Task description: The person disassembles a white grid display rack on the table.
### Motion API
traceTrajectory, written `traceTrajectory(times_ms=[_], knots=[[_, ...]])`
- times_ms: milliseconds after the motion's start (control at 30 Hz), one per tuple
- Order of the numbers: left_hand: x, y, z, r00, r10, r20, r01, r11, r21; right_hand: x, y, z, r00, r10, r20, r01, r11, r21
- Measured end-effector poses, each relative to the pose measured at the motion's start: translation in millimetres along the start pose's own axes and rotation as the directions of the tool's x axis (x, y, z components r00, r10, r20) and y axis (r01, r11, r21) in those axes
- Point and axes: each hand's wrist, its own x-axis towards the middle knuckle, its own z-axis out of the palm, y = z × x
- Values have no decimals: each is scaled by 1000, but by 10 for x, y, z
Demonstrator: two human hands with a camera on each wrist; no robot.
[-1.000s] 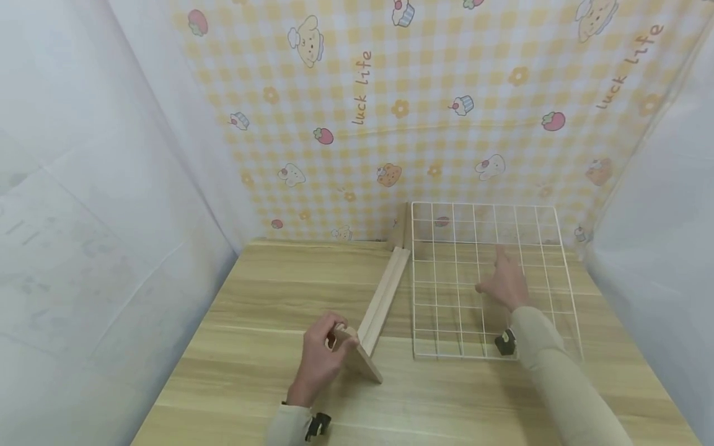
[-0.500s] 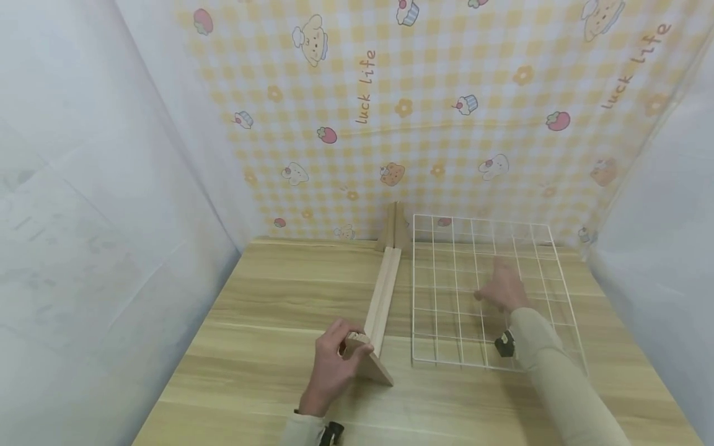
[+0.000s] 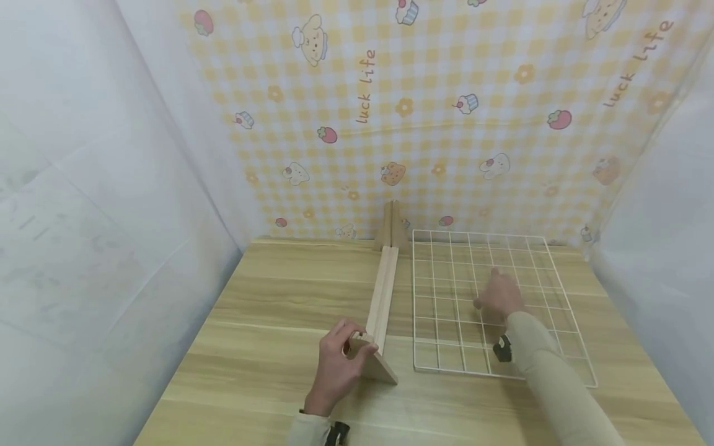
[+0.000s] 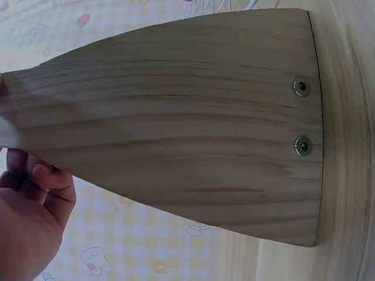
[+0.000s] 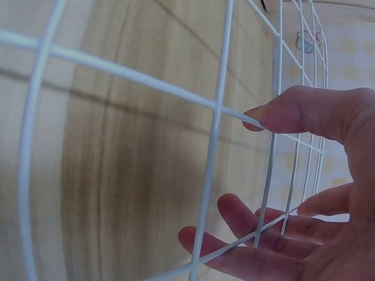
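Observation:
My left hand (image 3: 340,365) grips the narrow upper end of a tapered wooden end board (image 3: 378,368), thumb on one side. In the left wrist view this board (image 4: 176,129) stands upright on the table, two bolts near its wide base. A pale wooden rail (image 3: 383,297) runs from it to similar boards (image 3: 392,224) at the back. My right hand (image 3: 501,294) holds a white wire grid panel (image 3: 436,319), slightly tilted over the table. In the right wrist view the thumb lies against one wire while fingers (image 5: 240,219) pass through the openings.
The wood-grain table (image 3: 279,279) spreads under everything. A yellow checked cloth (image 3: 357,155) hangs behind its back edge. White sheets (image 3: 100,204) close in the left and right sides.
The wire grid's far edge has dropped toward the table, and my right hand has come down with it. The wooden frame has turned slightly, its near board shifting right with my left hand.

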Motion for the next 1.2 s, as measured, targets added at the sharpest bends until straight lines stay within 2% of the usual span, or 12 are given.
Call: traceTrajectory(times_ms=[267,500,1200], knots=[[45,-45,35,998,-55,19,54,998,31,9,40,62,999,-36,-4,36,998,-43],[92,-69,65,996,-83,22,82,996,43,70,85,123,999,-41,-10,41,999,-32],[143,-103,130,998,-70,12,69,997,43,74,40,188,999,-25,-33,21,993,-116]])
